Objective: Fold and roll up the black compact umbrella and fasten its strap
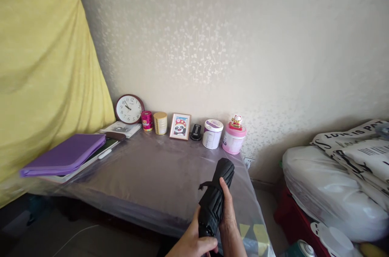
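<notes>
A folded black umbrella (214, 202) is held at a slant over the table's front edge, its strap sticking out to the left. My left hand (196, 234) is closed around its lower end. Along the umbrella's right side lies my right hand (227, 210), gripping it with the thumb or a finger pointing up; the rest of those fingers are hidden behind the umbrella.
Against the wall stand a clock (129, 109), a pink tin (147, 121), a yellow-lidded jar (161, 123), a panda picture frame (180, 126) and two tubs. A purple folder (65, 153) lies left on the covered table (146, 168). White bags (331, 192) are at right.
</notes>
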The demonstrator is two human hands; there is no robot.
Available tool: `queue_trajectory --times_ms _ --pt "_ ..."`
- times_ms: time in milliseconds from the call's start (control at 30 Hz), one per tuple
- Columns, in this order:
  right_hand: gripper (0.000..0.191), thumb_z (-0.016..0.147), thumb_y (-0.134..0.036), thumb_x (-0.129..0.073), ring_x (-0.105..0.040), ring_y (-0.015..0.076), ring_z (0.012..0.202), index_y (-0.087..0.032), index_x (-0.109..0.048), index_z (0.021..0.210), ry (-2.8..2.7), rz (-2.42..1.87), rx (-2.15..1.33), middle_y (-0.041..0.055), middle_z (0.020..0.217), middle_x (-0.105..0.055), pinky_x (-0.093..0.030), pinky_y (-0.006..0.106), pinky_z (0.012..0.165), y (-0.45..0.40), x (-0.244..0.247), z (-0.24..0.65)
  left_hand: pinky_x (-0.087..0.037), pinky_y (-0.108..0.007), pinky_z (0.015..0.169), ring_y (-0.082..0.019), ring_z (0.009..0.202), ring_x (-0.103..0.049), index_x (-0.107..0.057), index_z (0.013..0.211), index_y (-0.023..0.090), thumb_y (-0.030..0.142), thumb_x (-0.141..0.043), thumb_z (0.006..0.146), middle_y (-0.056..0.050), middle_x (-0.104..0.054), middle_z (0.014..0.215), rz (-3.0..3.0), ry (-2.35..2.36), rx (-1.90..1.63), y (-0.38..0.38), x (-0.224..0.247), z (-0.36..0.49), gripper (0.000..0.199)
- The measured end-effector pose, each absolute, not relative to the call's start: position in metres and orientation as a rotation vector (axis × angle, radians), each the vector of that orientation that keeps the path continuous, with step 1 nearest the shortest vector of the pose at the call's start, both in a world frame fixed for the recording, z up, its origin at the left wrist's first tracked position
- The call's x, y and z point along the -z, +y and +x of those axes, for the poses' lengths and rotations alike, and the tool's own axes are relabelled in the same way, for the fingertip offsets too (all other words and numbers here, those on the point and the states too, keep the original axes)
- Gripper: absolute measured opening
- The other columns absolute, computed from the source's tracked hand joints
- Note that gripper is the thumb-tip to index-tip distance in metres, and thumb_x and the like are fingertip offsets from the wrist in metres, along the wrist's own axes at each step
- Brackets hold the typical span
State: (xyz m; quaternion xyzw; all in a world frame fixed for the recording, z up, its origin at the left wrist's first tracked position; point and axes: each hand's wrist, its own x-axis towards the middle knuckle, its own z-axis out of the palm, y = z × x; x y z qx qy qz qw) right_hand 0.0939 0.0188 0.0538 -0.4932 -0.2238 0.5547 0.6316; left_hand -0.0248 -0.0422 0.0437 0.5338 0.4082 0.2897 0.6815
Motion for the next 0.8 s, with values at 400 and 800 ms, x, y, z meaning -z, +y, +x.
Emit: queue_trajectory --times_ms 400,800 --pt "0.056 0.061 -0.050 -0.071 -0.065 0.0213 0.070 -0.014 -0.057 0.102 -0.619 -1.176 -1.214 0.0045 0.077 -0.070 -0.052 0.029 0.062 0.024 -0.046 0.086 -0.038 -0.030 0.093 -0.024 0.118 -0.047 0.000 0.142 0.021 0.015 -0.053 0.070 -0.012 -0.042 0.135 1.830 1.470 -0.580 -0.040 -0.034 -0.026 0.090" --pt "0.062 0.060 -0.054 -0.069 -0.059 0.0281 0.096 -0.016 -0.058 0.108 -0.970 -1.496 -0.731 0.0077 0.096 -0.065 -0.045 0.035 0.081 0.035 -0.035 0.109 -0.040 -0.031 0.093 -0.022 0.117 -0.048 -0.002 0.142 0.025 0.024 -0.053 0.077 -0.007 -0.040 0.137 1.982 1.466 -0.803 -0.006 -0.033 -0.032 0.083"
